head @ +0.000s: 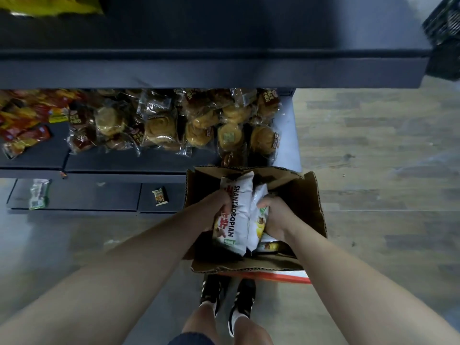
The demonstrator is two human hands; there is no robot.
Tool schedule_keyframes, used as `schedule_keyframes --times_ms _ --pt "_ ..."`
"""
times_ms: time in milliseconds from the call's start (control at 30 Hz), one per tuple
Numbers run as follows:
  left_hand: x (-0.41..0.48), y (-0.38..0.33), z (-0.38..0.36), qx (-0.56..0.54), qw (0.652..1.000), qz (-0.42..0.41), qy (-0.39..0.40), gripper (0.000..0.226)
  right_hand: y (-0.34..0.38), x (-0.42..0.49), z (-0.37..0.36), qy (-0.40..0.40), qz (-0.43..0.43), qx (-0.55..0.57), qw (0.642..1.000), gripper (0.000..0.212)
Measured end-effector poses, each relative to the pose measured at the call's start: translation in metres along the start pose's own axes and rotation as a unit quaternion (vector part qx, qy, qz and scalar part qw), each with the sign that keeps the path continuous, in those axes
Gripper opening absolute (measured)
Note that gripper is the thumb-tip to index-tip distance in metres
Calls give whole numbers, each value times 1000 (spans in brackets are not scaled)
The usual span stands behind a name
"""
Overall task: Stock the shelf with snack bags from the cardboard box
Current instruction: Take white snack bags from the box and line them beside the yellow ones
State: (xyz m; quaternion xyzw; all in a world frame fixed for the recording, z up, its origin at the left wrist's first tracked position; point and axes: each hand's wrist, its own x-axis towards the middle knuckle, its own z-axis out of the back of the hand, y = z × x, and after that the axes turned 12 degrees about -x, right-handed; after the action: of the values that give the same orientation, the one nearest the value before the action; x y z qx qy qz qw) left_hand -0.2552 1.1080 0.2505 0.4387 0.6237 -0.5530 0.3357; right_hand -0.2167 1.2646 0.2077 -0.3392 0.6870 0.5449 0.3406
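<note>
Wood floor (373, 158), dark shelf (174, 70), cardboard box (312, 207), snack bags (240, 195)

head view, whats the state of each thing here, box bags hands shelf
cardboard box, open, flaps up, on the floor, more bags inside
lettered white bag, at the box opening, gripped by the left hand
second white bag, beside it, gripped by the right hand
bread packs, piled on the lower shelf
small packet, lying alone on the base ledge
</note>
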Motion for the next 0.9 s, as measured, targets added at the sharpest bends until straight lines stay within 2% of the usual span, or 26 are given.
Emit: schedule_keyframes --times_ms 100,200,267,400,500,533,600,667,767,833,900 --pt "-18 -8 3 -63 995 -13 71 6 9 -25 -11 65 -6 15 998 53" --pt "-28 -10 6 -67 990 -44 116 36 16 -41 -25 76 14 32 997 61" --pt "-39 -9 5 -74 986 -74 132 47 20 -57 -34 92 33 23 995 68" --pt "-70 -17 2 -32 979 -186 76 61 33 -87 -56 119 54 22 991 59" --pt "-83 -23 2 48 966 -255 -16 97 47 -105 -69 146 92 4 985 56" --pt "-83 -24 4 91 957 -272 -31 99 52 -110 -71 151 108 -6 983 61" --pt "-92 -27 1 148 939 -308 -50 77 58 -115 -75 152 124 -25 980 71" --pt "-108 -31 -3 170 927 -328 -62 63 63 -122 -76 130 141 -31 981 72" --pt "-143 -39 -10 150 921 -359 -3 52 71 -136 -73 75 161 -22 984 50" --pt "-166 -42 -10 125 920 -370 29 45 78 -147 -69 63 161 -15 985 46" --pt "-189 -43 -7 137 909 -393 26 41 87 -164 -67 75 166 -14 983 42"
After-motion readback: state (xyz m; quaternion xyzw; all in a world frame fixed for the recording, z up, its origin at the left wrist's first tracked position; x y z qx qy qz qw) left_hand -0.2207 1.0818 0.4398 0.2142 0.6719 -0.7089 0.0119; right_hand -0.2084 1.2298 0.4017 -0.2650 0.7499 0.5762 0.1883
